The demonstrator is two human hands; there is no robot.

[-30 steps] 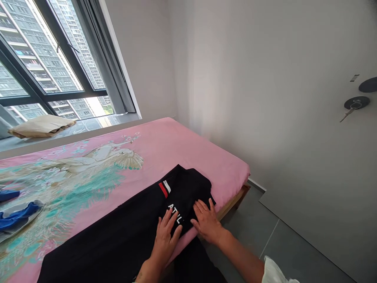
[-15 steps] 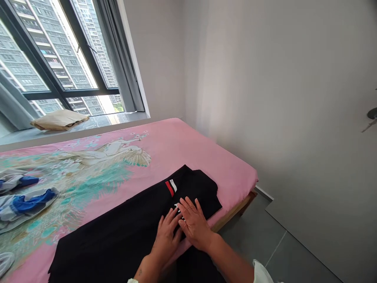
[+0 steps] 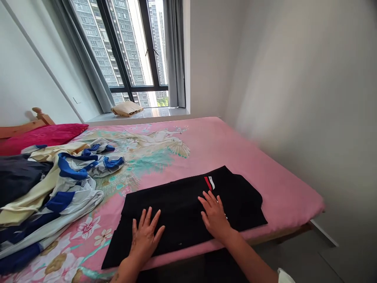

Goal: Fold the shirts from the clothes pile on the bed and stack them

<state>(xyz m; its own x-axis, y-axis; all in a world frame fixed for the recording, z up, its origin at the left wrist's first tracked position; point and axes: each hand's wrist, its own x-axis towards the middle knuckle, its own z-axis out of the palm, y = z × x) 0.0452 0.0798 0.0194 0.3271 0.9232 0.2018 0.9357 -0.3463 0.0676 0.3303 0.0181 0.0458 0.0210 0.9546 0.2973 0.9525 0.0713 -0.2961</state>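
A black garment (image 3: 179,212), folded lengthwise, lies flat along the near edge of the bed. On its right part is a red and white stripe patch (image 3: 209,183). My left hand (image 3: 145,235) rests palm down with fingers spread on the garment's left part. Toward the right, my right hand (image 3: 214,215) lies on the cloth just below the patch, fingers extended and a little apart. Neither hand grips the fabric. Part of a small white mark shows beside the right hand, which covers the rest.
A pile of white, blue and yellow clothes (image 3: 73,177) lies on the bed's left side, with a dark garment (image 3: 22,177) and a red pillow (image 3: 47,134) near it. The pink bedsheet (image 3: 282,184) reaches the right wall. A beige folded item (image 3: 127,108) sits on the windowsill.
My view has turned left, bringing the clothes pile and pillow into sight. My hands, close together before, are now apart: the left has moved to the garment's left part.
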